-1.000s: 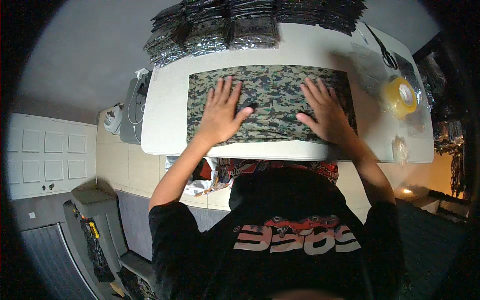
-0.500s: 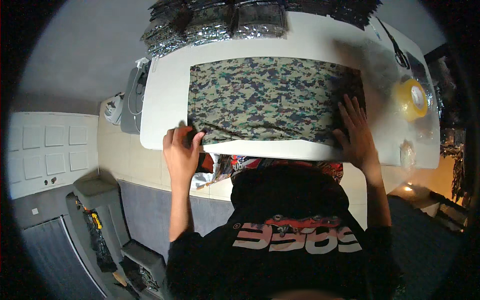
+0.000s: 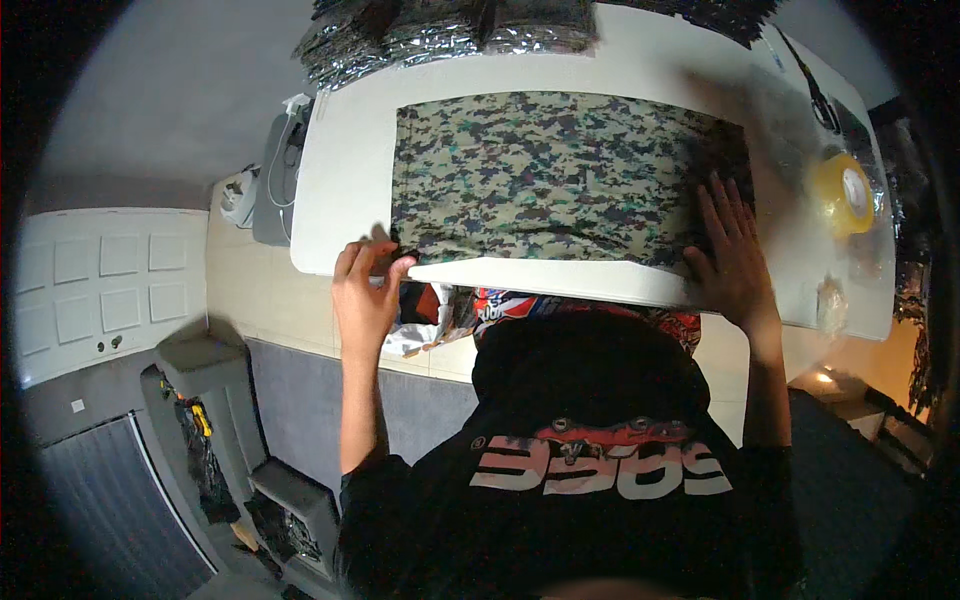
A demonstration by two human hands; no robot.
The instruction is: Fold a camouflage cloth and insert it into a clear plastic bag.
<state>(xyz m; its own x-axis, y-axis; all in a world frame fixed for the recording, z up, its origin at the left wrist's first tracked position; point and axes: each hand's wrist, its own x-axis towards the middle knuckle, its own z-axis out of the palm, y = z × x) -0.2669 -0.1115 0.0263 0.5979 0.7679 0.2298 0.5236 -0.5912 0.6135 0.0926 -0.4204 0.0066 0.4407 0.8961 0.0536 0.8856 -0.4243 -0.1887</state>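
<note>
A camouflage cloth in green, brown and black lies spread as a wide rectangle on the white table. What kind of item it is I cannot tell. My left hand is at its near left corner, thumb and fingers pinched on the edge of the fabric. Flat on the near right part of the cloth rests my right hand, its fingers stretched out and pointing away from me. Shallow wrinkles run along the near edge between the two hands.
Stacks of clear-wrapped dark packets stand along the far left edge. To the right lie a yellow tape roll, black-handled scissors and clear plastic. A grey case with a white cable stands beyond the left edge.
The fold near my left hand has flattened, and the cloth's near edge now runs straighter. My right hand remains flat on the fabric. The whole view has shifted slightly.
</note>
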